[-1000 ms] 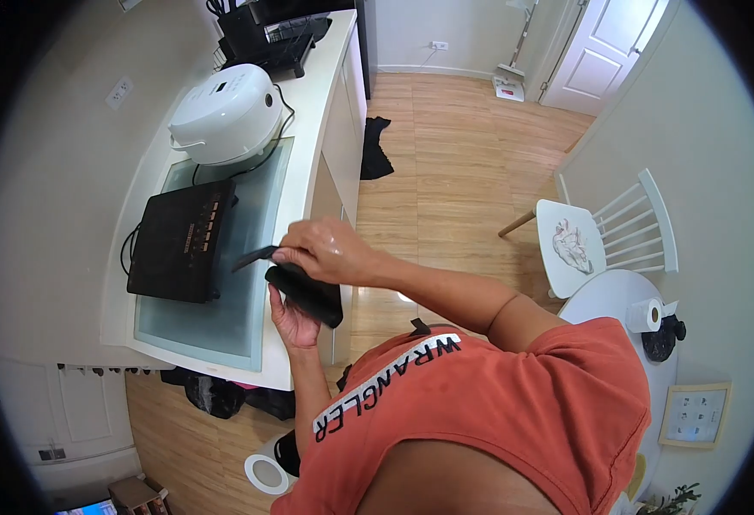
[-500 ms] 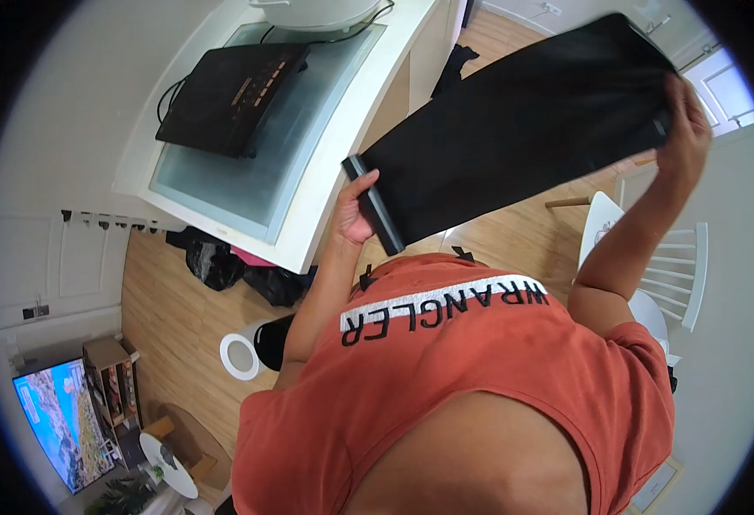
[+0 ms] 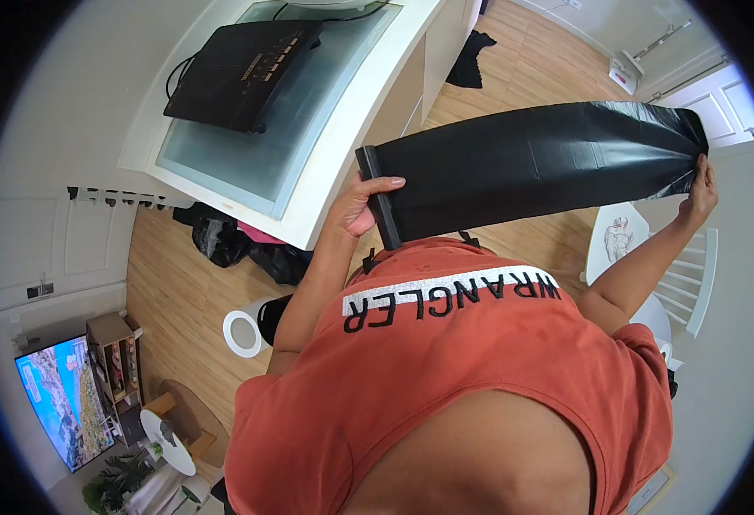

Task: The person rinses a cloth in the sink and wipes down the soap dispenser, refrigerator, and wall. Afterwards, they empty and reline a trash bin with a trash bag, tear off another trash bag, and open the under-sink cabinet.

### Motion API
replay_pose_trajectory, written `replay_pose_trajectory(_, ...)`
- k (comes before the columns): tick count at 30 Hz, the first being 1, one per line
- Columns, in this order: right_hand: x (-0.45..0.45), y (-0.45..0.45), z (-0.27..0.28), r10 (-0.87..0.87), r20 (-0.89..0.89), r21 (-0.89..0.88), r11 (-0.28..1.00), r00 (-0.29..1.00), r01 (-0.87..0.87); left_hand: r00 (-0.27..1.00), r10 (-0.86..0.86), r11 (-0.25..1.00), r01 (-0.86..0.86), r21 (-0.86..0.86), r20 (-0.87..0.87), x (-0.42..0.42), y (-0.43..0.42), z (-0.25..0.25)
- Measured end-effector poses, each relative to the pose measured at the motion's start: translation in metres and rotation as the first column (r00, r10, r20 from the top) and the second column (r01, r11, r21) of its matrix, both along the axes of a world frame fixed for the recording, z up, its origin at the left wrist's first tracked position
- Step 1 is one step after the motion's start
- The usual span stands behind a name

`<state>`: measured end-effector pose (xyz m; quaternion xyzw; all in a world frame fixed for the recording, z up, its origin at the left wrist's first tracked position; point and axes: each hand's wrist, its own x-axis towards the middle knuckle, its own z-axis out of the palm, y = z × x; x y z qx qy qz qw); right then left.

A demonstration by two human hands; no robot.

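Note:
My left hand (image 3: 358, 209) is closed around a roll of black garbage bags (image 3: 385, 220), its thumb lying across the roll. From the roll a black plastic garbage bag (image 3: 497, 167) stretches to the right, flat and glossy. At its far end my right hand (image 3: 702, 190) pinches the edge, and the plastic gathers into creases there. The bag hangs in the air in front of my red shirt, still joined to the roll as far as I can see.
A black induction cooktop (image 3: 244, 73) sits on the white counter (image 3: 308, 219) at left. Filled black bags (image 3: 222, 240) and a white cylindrical bin (image 3: 242, 334) are on the floor. A white chair (image 3: 682, 275) stands at right. Dark cloth (image 3: 473, 62) lies on the floor beyond.
My right hand has moved down and slightly right, from the bag's upper end to a lower point. The bag looks narrower and tauter, with creases toward the right hand. My left hand keeps the roll.

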<state>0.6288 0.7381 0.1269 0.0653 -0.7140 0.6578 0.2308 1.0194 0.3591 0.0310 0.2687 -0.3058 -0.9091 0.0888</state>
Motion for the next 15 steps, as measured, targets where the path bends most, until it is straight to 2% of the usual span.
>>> replay_pose_trajectory(1,-0.033,0.027,-0.027,0.014,0.094,0.139,0.99,0.995,-0.027,1.0,0.016,0.988,-0.014,-0.155,0.007,0.0,0.001,0.005)
replay_pose_trajectory(2,-0.01,0.005,-0.018,0.014,0.097,0.134,0.991,0.995,-0.027,1.0,0.016,0.987,-0.014,-0.16,0.01,-0.001,0.0,0.009)
replay_pose_trajectory(3,0.016,-0.021,-0.012,-0.357,0.12,0.674,0.714,0.926,0.187,1.0,-0.005,0.977,0.009,-0.212,0.02,-0.001,0.0,0.012)
replay_pose_trajectory(4,0.035,-0.039,-0.005,-0.637,-0.075,0.967,0.14,0.767,0.211,0.999,-0.024,0.964,0.032,-0.262,0.03,-0.003,0.0,0.016)
replay_pose_trajectory(5,0.022,-0.049,-0.025,-0.669,-0.303,0.919,-0.016,0.679,0.394,0.999,-0.022,0.964,0.028,-0.266,0.027,-0.006,0.002,0.02)
replay_pose_trajectory(6,0.017,-0.053,-0.044,-0.555,-0.268,0.922,0.09,0.788,0.377,1.0,-0.027,0.952,0.027,-0.306,0.004,-0.011,0.005,0.025)
replay_pose_trajectory(7,-0.017,-0.051,-0.082,-0.109,-0.401,0.85,0.325,0.91,0.414,0.999,-0.036,0.938,0.029,-0.345,-0.015,-0.014,0.007,0.028)
replay_pose_trajectory(8,-0.015,-0.084,-0.104,0.32,-0.393,0.853,0.477,0.862,0.212,0.999,-0.038,0.937,0.033,-0.348,-0.01,-0.017,0.008,0.029)
replay_pose_trajectory(9,0.048,-0.143,-0.076,0.603,-0.156,0.749,0.588,0.782,-0.304,0.994,-0.106,0.914,0.108,-0.392,0.026,-0.02,0.008,0.03)
replay_pose_trajectory(10,0.115,-0.204,-0.046,0.819,0.025,0.434,0.508,0.574,-0.744,0.983,-0.173,0.882,0.184,-0.434,0.064,-0.023,0.007,0.032)
replay_pose_trajectory(11,0.16,-0.228,-0.031,0.892,0.222,0.431,0.271,0.393,-0.86,0.981,-0.181,0.878,0.191,-0.438,0.066,-0.025,0.008,0.036)
replay_pose_trajectory(12,0.185,-0.247,-0.039,0.926,0.291,0.378,0.121,0.242,-0.918,0.976,-0.215,0.878,0.21,-0.43,0.038,-0.026,0.008,0.041)
replay_pose_trajectory(14,0.199,-0.265,-0.052,0.848,0.526,0.128,-0.008,0.061,-0.992,0.973,-0.23,0.875,0.209,-0.437,0.005,-0.027,0.004,0.047)
replay_pose_trajectory(15,0.199,-0.267,-0.051,0.856,0.512,0.071,0.035,0.067,-0.997,0.99,-0.141,0.896,0.116,-0.428,-0.026,-0.022,-0.001,0.047)
